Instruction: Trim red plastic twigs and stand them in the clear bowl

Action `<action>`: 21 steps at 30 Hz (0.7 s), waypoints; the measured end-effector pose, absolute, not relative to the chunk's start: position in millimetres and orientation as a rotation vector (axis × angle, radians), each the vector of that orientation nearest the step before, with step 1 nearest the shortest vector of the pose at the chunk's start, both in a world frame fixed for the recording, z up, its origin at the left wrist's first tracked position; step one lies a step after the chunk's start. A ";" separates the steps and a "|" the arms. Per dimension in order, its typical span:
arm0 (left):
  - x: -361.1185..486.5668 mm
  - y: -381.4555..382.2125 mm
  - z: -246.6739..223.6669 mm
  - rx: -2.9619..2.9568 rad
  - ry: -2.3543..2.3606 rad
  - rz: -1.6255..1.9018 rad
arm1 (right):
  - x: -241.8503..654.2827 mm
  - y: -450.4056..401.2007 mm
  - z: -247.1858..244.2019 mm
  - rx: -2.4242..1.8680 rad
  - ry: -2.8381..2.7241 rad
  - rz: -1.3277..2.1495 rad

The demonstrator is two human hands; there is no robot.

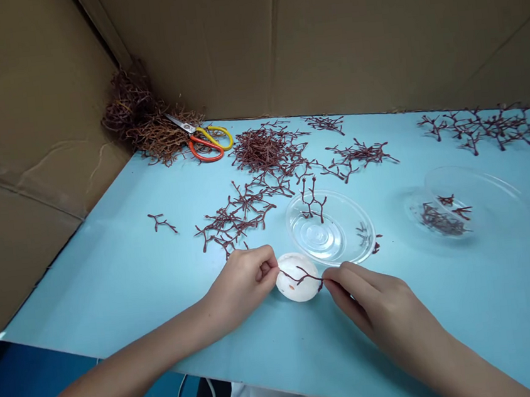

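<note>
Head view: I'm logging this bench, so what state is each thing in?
Left hand: fingers against the ball's side.
Right hand: fingers pinching the twig's end.
White ball: held between both hands.
Red twig: lying across the ball.
Scissors: blades closed, lying by the brown twig pile.
Clear dish: upright, branched twig standing inside.
Second clear dish: holding cut twigs.

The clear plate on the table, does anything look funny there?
Yes! One red twig stands straight up on the clear plate, like a tiny tree. That looks odd because the other twigs on the blue table are lying flat.
</note>
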State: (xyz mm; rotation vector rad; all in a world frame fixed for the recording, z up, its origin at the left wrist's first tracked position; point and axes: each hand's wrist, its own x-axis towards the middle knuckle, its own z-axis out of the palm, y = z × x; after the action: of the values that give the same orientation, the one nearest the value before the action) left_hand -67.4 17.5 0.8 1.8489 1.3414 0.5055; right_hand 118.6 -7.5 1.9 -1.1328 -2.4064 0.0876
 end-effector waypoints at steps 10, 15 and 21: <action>-74.9 21.7 8.2 1.910 1.399 0.558 | 119.4 -6.4 4.9 -1.100 -2.305 0.027; -73.0 23.9 2.0 1.820 1.380 0.525 | 117.0 -8.6 6.2 -1.127 -2.340 0.030; -69.9 25.3 0.4 1.783 1.400 0.566 | 112.6 -7.6 4.2 -1.155 -2.362 0.025</action>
State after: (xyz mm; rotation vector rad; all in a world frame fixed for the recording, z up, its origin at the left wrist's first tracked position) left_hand -69.9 25.3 0.4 1.7833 1.4003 0.5665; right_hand 112.6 -7.6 4.2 -1.1551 -2.3622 0.0249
